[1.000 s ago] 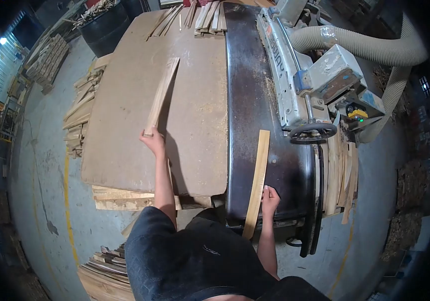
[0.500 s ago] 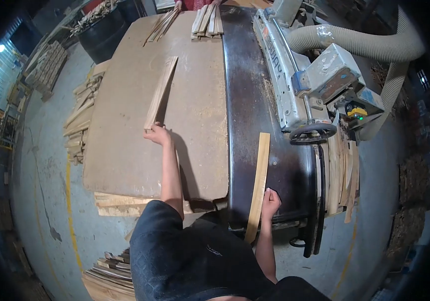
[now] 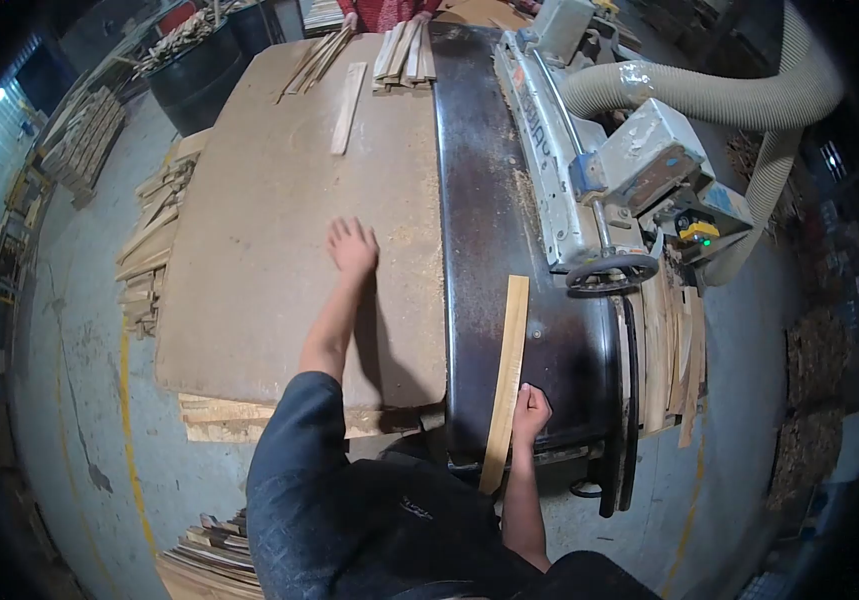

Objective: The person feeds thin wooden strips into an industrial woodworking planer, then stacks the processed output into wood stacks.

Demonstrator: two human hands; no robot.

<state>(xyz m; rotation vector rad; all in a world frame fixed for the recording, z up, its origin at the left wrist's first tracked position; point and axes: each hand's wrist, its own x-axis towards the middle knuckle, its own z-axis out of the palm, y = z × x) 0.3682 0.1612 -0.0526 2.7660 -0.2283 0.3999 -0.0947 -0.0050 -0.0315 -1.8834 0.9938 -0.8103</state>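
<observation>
Pale wood: the long thin wooden strip lies on the dark steel machine bed, right hand pinching its near end. Left hand, fingers spread and empty, hovers over the brown board tabletop. Feeding step, I judge; next needs a straight push.

Grey concrete floor, yellow line

Your left hand lies flat on the board table, left of the machine bed. Your right hand grips a wood strip on the bed's near end. Another strip lies far, near stacked strips.
</observation>
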